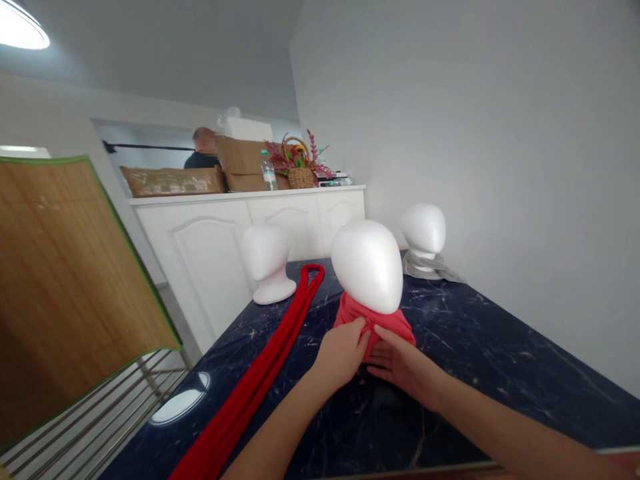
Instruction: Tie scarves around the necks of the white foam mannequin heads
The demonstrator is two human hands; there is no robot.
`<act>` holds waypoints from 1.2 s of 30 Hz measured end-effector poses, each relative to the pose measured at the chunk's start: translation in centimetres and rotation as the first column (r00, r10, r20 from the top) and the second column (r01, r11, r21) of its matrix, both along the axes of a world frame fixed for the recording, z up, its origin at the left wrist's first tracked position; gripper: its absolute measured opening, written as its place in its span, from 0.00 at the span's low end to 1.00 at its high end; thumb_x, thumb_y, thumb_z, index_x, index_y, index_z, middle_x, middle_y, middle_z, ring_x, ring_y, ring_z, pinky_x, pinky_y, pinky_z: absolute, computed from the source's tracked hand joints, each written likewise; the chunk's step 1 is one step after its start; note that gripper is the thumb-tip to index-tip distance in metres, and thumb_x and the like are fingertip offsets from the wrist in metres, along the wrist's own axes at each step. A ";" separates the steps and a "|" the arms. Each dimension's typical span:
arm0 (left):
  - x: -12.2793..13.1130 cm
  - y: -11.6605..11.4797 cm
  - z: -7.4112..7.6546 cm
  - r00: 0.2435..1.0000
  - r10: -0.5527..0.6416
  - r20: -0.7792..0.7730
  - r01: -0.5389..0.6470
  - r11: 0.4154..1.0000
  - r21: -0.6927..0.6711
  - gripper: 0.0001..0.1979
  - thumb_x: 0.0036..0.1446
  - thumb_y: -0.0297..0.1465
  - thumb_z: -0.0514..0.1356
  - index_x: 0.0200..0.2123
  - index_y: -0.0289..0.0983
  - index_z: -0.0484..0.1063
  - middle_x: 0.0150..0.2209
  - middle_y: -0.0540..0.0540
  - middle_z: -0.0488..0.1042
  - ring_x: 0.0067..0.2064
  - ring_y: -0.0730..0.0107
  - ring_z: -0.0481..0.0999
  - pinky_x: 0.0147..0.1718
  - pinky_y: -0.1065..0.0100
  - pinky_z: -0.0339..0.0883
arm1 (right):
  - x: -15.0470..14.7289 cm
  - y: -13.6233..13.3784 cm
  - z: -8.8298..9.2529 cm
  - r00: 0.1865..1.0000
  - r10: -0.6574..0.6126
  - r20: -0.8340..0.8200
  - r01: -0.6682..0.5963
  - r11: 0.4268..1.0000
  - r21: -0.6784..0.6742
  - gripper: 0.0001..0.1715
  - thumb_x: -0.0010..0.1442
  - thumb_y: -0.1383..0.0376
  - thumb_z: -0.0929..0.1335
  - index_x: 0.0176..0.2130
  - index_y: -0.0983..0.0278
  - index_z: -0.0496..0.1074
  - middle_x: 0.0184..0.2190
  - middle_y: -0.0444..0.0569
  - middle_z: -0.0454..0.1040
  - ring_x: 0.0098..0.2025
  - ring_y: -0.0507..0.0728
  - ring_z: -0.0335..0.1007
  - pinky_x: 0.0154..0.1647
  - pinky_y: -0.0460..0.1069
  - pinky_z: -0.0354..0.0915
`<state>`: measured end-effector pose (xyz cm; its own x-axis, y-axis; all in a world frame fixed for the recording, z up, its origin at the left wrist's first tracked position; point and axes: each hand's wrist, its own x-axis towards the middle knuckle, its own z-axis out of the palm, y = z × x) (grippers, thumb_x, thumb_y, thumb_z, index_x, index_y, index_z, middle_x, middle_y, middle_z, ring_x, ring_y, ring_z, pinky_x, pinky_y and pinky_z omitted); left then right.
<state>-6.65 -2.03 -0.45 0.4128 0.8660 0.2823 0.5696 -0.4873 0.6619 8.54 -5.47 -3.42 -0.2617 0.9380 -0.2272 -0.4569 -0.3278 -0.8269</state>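
A white foam mannequin head [369,263] stands on the dark marbled tabletop, with a coral-red scarf [400,325] wrapped round its neck. My left hand [340,352] pinches the scarf's cloth at the front of the neck, just below the chin. Beside it, my right hand [403,367] has its thumb on the same cloth and its fingers extended under the front folds. The two hands almost meet; the exact cloth between the right fingers is partly hidden. Left of them, a long red scarf [265,373] lies folded lengthwise along the table.
Another bare mannequin head [267,260] stands back left; one with a grey scarf [425,267] is back right by the wall. A metal rack [100,427] with a bamboo mat [75,287] flanks the table. Behind, a white cabinet [210,247] bears boxes and a flower basket [301,177]; a person is beyond.
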 end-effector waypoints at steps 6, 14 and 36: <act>2.7 -3.9 -0.4 0.852 0.231 -0.471 -0.133 0.964 0.231 0.14 0.63 0.23 0.49 0.47 0.37 0.70 0.42 0.38 0.78 0.42 0.54 0.79 0.37 0.62 0.67 | -0.5 2.0 0.9 0.995 -0.091 -0.043 0.083 0.984 -0.156 0.17 0.68 0.58 0.64 0.35 0.67 0.74 0.31 0.50 0.79 0.31 0.53 0.75 0.35 0.46 0.68; 4.7 -6.0 0.1 0.718 0.334 -0.611 -0.132 0.927 0.352 0.13 0.62 0.22 0.51 0.45 0.36 0.73 0.38 0.40 0.79 0.39 0.61 0.81 0.32 0.70 0.69 | 0.4 3.9 0.8 1.000 0.003 0.002 -0.002 0.982 -0.191 0.31 0.69 0.51 0.57 0.34 0.71 0.75 0.30 0.57 0.79 0.33 0.56 0.78 0.37 0.48 0.71; 3.6 -6.3 -0.7 0.714 0.111 -0.691 -0.027 0.991 0.131 0.17 0.62 0.21 0.48 0.46 0.34 0.74 0.42 0.38 0.79 0.43 0.51 0.80 0.42 0.51 0.74 | 1.7 4.0 0.5 0.998 0.058 0.010 -0.056 0.985 -0.164 0.30 0.68 0.52 0.60 0.36 0.74 0.77 0.34 0.57 0.79 0.34 0.56 0.77 0.40 0.49 0.73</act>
